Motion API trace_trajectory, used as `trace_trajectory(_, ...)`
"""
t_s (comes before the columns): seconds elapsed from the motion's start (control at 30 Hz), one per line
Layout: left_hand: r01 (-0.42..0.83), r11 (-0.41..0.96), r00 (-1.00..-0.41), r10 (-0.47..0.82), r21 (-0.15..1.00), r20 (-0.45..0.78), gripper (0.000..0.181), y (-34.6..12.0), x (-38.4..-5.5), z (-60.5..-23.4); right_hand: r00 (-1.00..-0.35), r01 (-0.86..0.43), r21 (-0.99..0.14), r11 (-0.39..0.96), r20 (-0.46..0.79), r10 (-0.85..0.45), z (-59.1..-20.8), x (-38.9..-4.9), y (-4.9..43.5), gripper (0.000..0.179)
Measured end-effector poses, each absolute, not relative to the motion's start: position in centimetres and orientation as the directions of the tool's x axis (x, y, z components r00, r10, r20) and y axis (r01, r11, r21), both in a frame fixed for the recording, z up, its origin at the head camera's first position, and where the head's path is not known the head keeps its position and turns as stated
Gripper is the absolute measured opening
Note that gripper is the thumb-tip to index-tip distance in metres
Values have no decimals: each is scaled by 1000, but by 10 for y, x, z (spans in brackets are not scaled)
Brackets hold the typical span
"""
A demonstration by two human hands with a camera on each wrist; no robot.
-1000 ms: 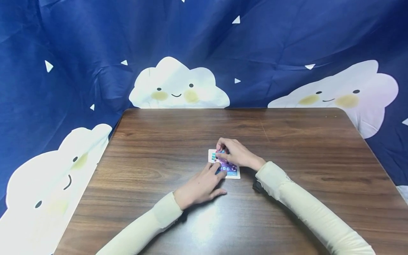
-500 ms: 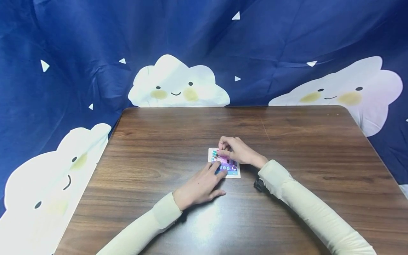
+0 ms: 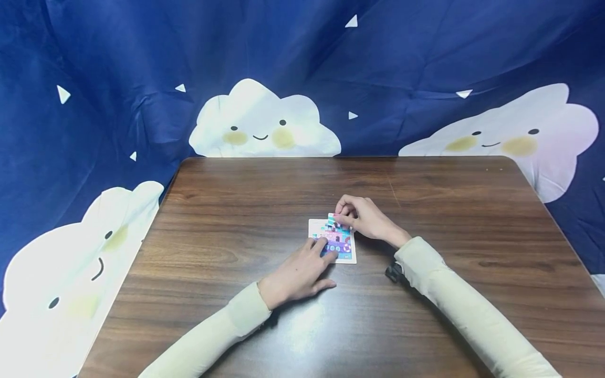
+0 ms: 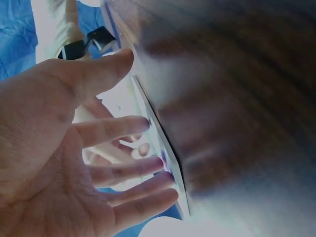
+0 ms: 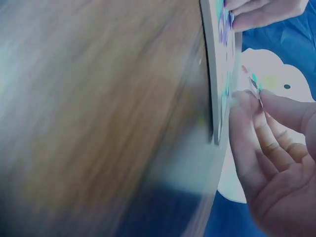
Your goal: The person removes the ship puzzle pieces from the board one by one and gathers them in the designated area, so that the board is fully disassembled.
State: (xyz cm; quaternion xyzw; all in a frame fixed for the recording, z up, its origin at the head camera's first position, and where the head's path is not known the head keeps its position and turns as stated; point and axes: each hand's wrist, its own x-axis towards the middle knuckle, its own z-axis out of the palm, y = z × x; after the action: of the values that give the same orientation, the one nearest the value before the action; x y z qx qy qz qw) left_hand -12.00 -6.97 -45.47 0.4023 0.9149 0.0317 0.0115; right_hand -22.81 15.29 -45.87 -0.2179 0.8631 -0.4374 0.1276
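Note:
A small puzzle board (image 3: pixel 351 256) with a white border and a purple, pink and blue picture lies flat on the table. My left hand (image 3: pixel 298 275) rests its fingertips on the board's lower left part, fingers fairly straight; in the left wrist view they touch its face near the edge. Between thumb and fingers, my right hand (image 3: pixel 371 218) pinches a thin puzzle piece (image 3: pixel 332 220), coloured teal, pink and white, raised over the board's top edge. The right wrist view shows this piece (image 5: pixel 254 85) nearly edge-on at the fingertips. A pale area shows at the board's upper left.
The brown wooden table (image 3: pixel 227 210) extends around the board on all sides. Behind it hangs a blue cloth (image 3: pixel 378 63) with white smiling clouds. A black device (image 3: pixel 393 272) sits under the right wrist.
My right hand has moved right and slightly away, lifting the puzzle piece off the board's upper left, where a pale area now shows. My left hand has stayed nearly still on the board.

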Motion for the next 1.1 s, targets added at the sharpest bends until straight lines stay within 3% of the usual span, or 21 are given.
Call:
trace_trajectory(0.23,739,672,-673,740,42,13,65,-69,-120,-457,-908,-129,-879,459,-82,-412,-461,-231,172,14)
trace_trajectory(0.47,737,675,-676,736,23,33,66,-67,-119,-458,-930,-165,-831,531,-48,-364,-461,-231,192,11)
trace_trajectory(1.1,715,698,-699,715,51,15,65,-63,-120,-455,-955,-101,-755,648,-109,-275,-459,-230,219,14)
